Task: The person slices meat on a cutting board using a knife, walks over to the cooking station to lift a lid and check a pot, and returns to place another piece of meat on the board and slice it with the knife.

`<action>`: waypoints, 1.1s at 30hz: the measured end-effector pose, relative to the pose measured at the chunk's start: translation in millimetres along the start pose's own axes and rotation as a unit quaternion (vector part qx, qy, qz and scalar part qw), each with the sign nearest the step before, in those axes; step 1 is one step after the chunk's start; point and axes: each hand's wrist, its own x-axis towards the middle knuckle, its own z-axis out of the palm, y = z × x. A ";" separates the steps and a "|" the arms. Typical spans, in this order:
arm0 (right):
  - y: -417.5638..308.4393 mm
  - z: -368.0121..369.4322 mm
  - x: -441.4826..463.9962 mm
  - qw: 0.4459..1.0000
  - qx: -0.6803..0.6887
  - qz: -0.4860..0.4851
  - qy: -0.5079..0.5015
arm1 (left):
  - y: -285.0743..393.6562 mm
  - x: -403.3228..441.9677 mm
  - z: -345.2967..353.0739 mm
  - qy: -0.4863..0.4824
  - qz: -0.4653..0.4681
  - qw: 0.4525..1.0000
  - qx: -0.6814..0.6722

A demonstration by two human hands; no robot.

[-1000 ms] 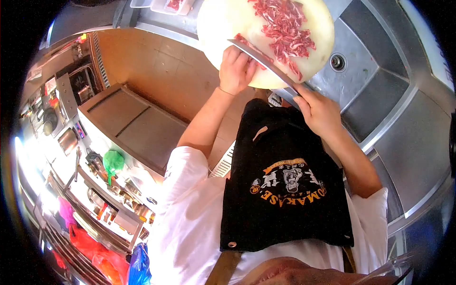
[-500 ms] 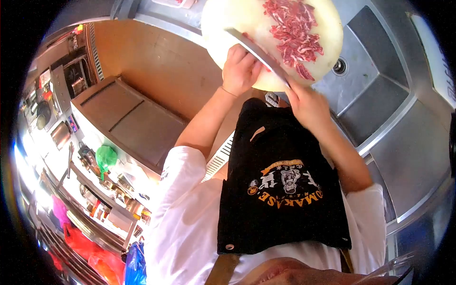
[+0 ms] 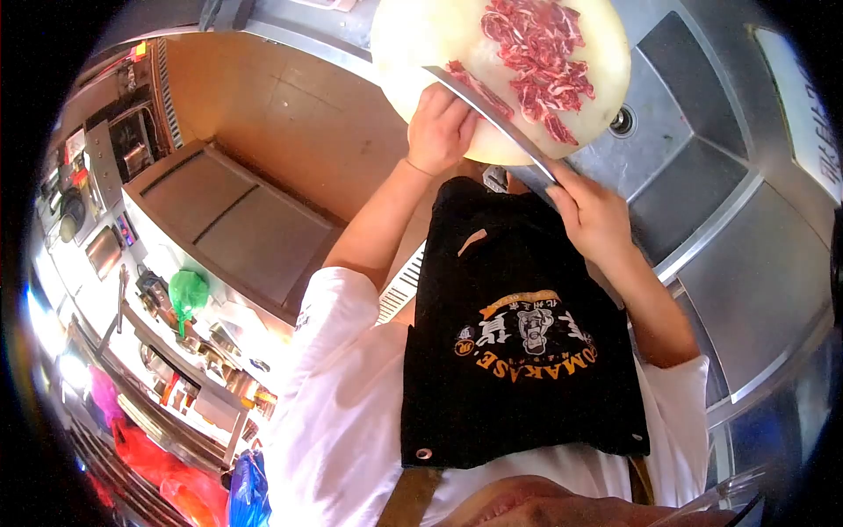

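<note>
My right hand [image 3: 593,215] is wrapped round the handle of a long knife [image 3: 496,123], whose blade slants across the near part of a round, cream cutting board [image 3: 399,53]. On the blade's near side, my left hand [image 3: 439,130] rests at the board's edge with its fingers curled and close together. Whatever lies under those fingers is hidden. A strip of raw red meat [image 3: 479,88] lies along the far side of the blade. Farther back on the board is a loose pile of sliced raw meat [image 3: 540,57], marbled with white.
The board overlaps a metal sink [image 3: 650,140] with a drain [image 3: 623,121] on the right. A steel cabinet [image 3: 237,220] stands to the left. Beyond it is a cluttered counter with a green bag [image 3: 186,294]. A black apron [image 3: 527,395] covers my front.
My right hand has drawn the knife handle back and to the right. The meat strip beyond the blade now shows more fully. My left hand has barely moved.
</note>
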 end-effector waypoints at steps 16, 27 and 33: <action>15.5 32.0 0.2 0.999 -0.026 0.026 -0.015 | 2.3 5.5 2.9 0.027 -0.012 0.999 -0.019; -9.7 10.0 118.4 0.989 0.106 0.067 0.081 | 4.4 5.9 1.6 0.047 -0.003 0.998 -0.046; 2.9 4.2 0.4 1.000 -0.004 -0.008 0.007 | 3.6 1.7 2.0 0.034 -0.011 0.999 -0.016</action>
